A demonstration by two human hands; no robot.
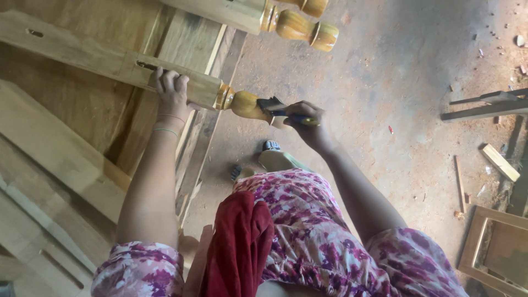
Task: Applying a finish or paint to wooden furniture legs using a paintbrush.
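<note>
Head view shows me looking down past a floral dress and a red cloth at both arms stretched forward. From my seat, the left hand is curled over the square part of a wooden leg, fingers wrapped across its top face near a dark mortise slot, steadying it. The right hand is closed around a brush with a blue and yellow handle, its flat dark head pressed against the turned, amber-coloured end of that same leg. So the leg's long axis runs from upper left to lower right, and its rounded end points toward the right hand, which is the nearer of the two to the glossy part; the left hand sits further back along the pale, square stretch. The turned end looks darker and shinier than the square wood behind it. A second leg with a similar amber turned end lies just above, roughly parallel and apart from both hands. To the left, pale boards lie stacked at angles. Below the hands I see a foot in a sandal on the dusty floor. Off to the right lie wood offcuts, thin strips and a small wooden frame.
</note>
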